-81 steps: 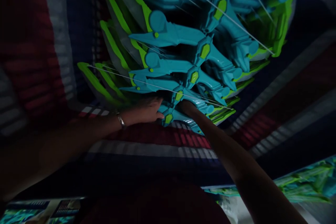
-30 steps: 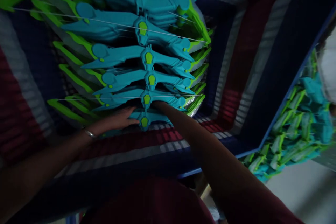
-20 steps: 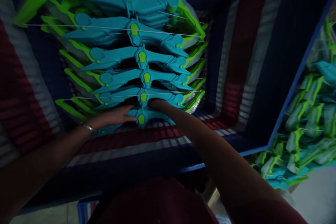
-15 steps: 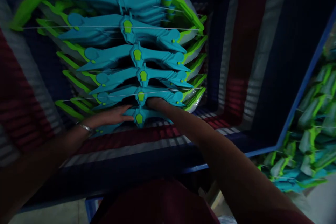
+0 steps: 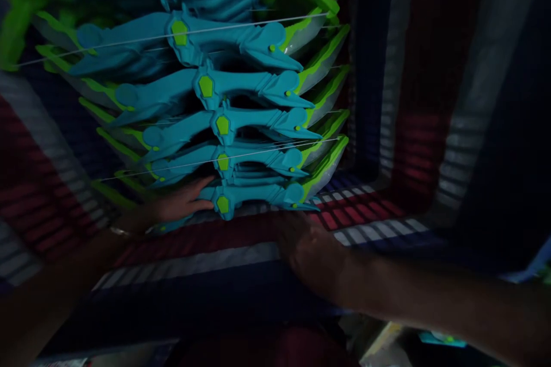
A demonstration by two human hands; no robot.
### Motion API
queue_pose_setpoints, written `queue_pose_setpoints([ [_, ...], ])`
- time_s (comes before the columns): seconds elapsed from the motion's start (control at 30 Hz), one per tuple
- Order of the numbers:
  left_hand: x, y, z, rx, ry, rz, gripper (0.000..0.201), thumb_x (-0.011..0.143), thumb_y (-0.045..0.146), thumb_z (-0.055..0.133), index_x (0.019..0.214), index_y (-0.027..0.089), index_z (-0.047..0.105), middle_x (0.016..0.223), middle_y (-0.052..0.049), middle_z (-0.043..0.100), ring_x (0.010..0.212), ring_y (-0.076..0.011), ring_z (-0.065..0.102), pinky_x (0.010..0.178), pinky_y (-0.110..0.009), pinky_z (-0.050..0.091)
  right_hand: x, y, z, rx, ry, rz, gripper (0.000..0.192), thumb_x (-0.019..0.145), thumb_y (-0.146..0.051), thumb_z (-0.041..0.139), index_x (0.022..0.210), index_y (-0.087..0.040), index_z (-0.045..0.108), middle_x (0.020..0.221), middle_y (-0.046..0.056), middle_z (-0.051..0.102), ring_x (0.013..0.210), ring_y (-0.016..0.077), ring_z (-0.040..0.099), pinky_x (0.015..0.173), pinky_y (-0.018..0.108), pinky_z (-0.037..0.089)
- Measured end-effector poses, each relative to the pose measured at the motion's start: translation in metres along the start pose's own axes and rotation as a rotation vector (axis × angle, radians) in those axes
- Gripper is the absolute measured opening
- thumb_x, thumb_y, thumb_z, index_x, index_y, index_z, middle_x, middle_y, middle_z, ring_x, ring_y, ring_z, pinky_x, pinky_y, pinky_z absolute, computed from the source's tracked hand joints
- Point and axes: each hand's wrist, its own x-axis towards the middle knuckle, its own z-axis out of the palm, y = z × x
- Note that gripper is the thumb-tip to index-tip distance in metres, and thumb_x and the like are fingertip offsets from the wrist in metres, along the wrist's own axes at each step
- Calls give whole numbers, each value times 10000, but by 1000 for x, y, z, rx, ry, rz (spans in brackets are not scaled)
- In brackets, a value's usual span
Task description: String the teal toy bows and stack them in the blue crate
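Several blue toy bows with lime-green limb tips and white strings lie stacked in a row inside a striped, fabric-lined crate. At the near end of the row, my left hand point(image 5: 183, 205) grips the left part of the nearest toy bow point(image 5: 256, 192), with thumb and forefinger on either side of it. My right hand point(image 5: 307, 249) is in shadow below that bow's right half, in front of the near wall. Nothing shows in it, and its fingers look stretched out, their tips close to the bow's lower edge.
The crate's lining point(image 5: 241, 264) has red, white and dark blue stripes and rises on all visible sides. A blue rim edge point(image 5: 531, 264) shows at the right. Below the crate, a small blue-green piece point(image 5: 443, 339) and a pale wooden-looking strip point(image 5: 381, 341) are partly visible.
My right hand has come out from between the bows and moved down and right, to the near wall. My left hand stays on the nearest bow. The view has shifted closer.
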Motion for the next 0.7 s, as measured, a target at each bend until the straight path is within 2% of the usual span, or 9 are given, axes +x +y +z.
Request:
queue_pose_setpoints([
  [0.07,0,-8,6,-13,4,-10,955,905,783,434,1579,121,295,1661,-165,306,1515,-357,321,1254,-521,276,-11,1,-3,-38,-16,20,299,882,-98,553,1111,-54,741,1036,201,706,955,330,657,848,505,554],
  [0.1,1,-10,7,-20,8,-15,961,896,794,431,1580,133,294,1664,-165,299,1523,-363,304,1260,-538,258,-14,3,-6,-72,4,23,300,875,-117,553,1092,-55,751,1035,213,707,959,344,654,868,527,547],
  [0.2,2,-10,6,-32,10,-3,909,879,766,494,1569,198,327,1656,-149,328,1524,-369,304,1256,-556,268,-20,11,-15,-168,119,8,378,849,-210,553,1100,-31,773,1147,266,694,1159,435,590,1059,614,441],
  [0.23,2,-7,4,-36,-4,-1,876,882,731,521,1562,209,337,1650,-147,342,1516,-370,321,1250,-556,286,-22,13,-17,-187,135,18,407,838,-244,550,1090,-23,781,1144,273,695,1180,454,577,1081,623,420],
  [0.37,6,10,-5,-42,-62,-26,828,876,612,577,1531,157,355,1596,-186,415,1445,-391,429,1196,-566,382,-25,14,-12,-248,72,60,434,836,-302,523,991,-11,805,1000,283,715,1034,460,629,993,630,460],
  [0.5,8,14,-6,-59,-65,-32,816,863,599,590,1521,172,363,1585,-178,430,1409,-392,469,1173,-551,414,-19,11,-1,-318,-1,51,385,846,-223,520,1029,-20,791,979,263,721,956,421,649,929,593,492],
  [0.6,7,9,-3,-75,-72,-42,854,870,646,583,1548,189,335,1615,-169,390,1441,-386,430,1199,-551,379,-13,13,6,-207,-63,11,210,782,-104,570,827,-116,775,776,182,687,768,334,631,742,497,523],
  [0.67,4,4,2,-73,-39,-34,881,879,690,568,1567,199,321,1635,-160,359,1473,-386,384,1225,-560,339,-10,16,8,-4,-38,-31,218,744,-8,566,715,-174,704,685,110,641,706,273,611,681,426,513],
  [0.7,2,2,5,-66,-11,-17,876,890,702,555,1575,211,317,1646,-149,345,1491,-382,356,1243,-561,310,-8,17,8,125,-13,-57,239,745,22,558,715,-183,678,693,86,638,706,250,613,669,393,511],
])
